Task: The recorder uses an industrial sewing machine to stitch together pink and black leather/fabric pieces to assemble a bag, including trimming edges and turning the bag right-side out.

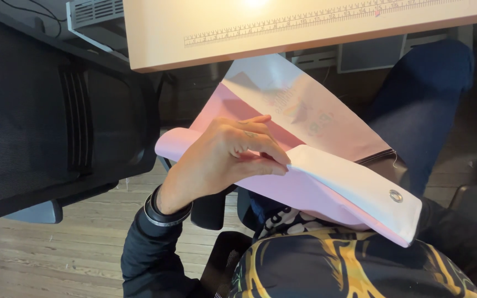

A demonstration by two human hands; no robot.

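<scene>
My left hand point(224, 157) pinches a pink and white fabric pouch point(327, 182) that lies across my lap, fingertips closed on the edge where its white flap begins. A metal snap button point(396, 195) sits near the flap's right end. The pouch's faintly printed lining point(299, 110) is turned up toward the table. A dark band circles my left wrist point(164, 212). My right hand is hidden below the pouch; only its dark sleeve point(459, 232) shows at the right.
A light wooden table point(194, 38) with a printed ruler strip along its edge spans the top. A black mesh office chair point(56, 121) stands at the left. Wooden plank floor point(62, 248) lies below. My blue-trousered knee point(432, 83) rises at the right.
</scene>
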